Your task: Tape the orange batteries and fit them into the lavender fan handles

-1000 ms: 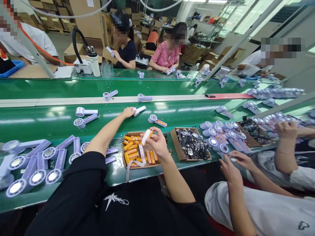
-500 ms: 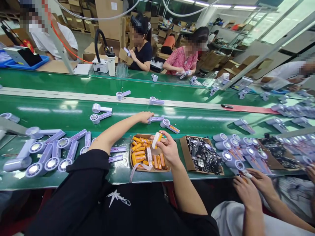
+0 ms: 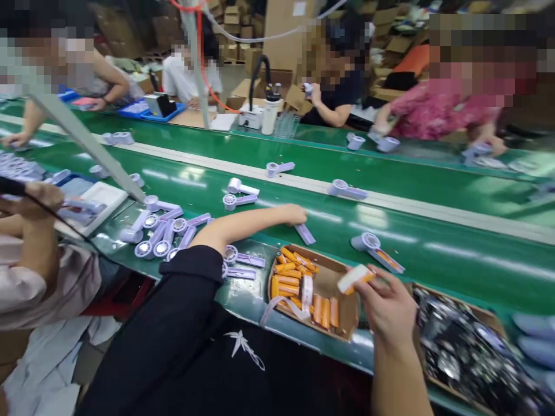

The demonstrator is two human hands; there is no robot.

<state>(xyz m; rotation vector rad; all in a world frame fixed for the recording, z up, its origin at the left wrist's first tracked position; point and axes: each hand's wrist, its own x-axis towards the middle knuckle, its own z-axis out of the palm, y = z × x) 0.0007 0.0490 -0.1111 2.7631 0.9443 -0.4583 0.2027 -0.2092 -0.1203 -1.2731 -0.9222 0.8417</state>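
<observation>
My left hand point(image 3: 295, 215) reaches over the green belt, closed on a purple fan body point(image 3: 305, 233) whose handle sticks out below the fingers. In my right hand point(image 3: 387, 294) an orange battery with a white strip point(image 3: 356, 278) is pinched between thumb and fingers, above the right edge of a cardboard box point(image 3: 347, 332). Orange batteries point(image 3: 287, 284) and a curled white label strip point(image 3: 307, 292) lie in that box. Just beyond my right hand, a fan body with orange inside its handle point(image 3: 376, 249) rests on the belt.
Several purple fan bodies point(image 3: 162, 248) lie left of the box. A box of black parts point(image 3: 459, 341) stands at the right. Two more fans point(image 3: 239, 200) sit on the belt. A slanted metal post point(image 3: 87, 136) rises at the left. People work across the belt and at the left.
The view has swung left. My left hand has turned the fan body, so its handle now points toward the near edge. My right hand still holds the battery, now nearer the box's right edge.
</observation>
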